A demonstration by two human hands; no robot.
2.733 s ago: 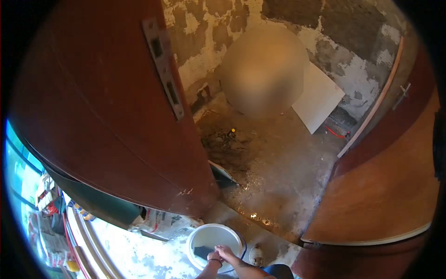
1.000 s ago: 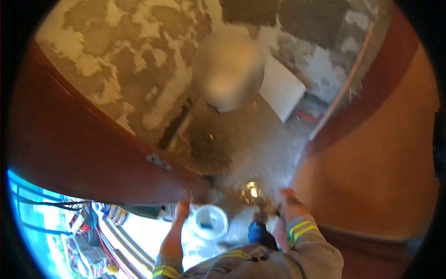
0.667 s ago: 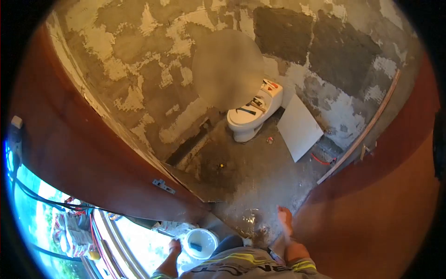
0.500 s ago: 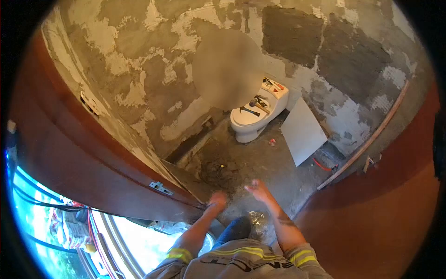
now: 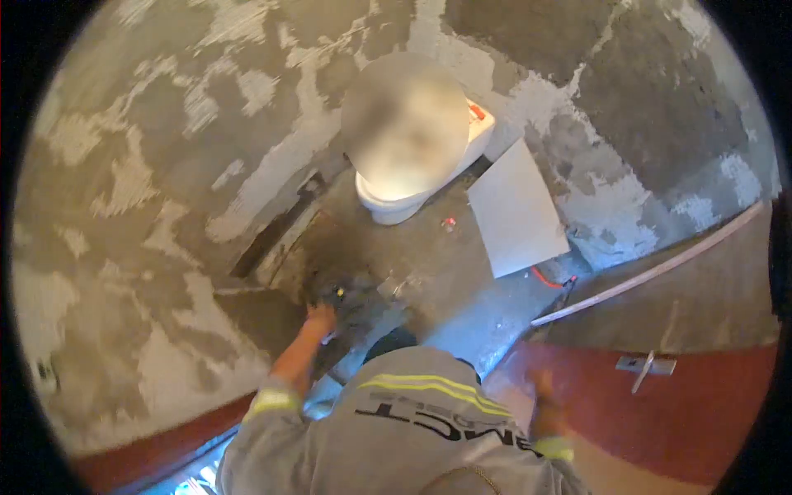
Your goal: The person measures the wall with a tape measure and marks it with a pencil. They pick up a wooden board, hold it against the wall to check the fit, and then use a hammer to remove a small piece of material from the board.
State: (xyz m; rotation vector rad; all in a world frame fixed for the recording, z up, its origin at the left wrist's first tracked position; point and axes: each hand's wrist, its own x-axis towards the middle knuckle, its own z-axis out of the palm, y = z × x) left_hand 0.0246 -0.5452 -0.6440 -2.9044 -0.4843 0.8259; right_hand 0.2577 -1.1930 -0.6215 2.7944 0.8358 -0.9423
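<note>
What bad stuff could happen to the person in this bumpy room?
A foot might trip on the rough, dark patch of floor in front of them. The white board seems to be just leaning, so a bump might make it slide down. And the thin red tube on the floor could catch a toe.

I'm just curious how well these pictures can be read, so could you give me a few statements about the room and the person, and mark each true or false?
1. The white board stands to the right of the toilet in the picture. True.
2. The stripes on the grey shirt are blue. False: they are yellow.
3. The left hand is nearer the small yellow spot on the floor than the right hand is. True.
4. The wall is smooth and evenly painted. False: it is rough and patchy.
</note>
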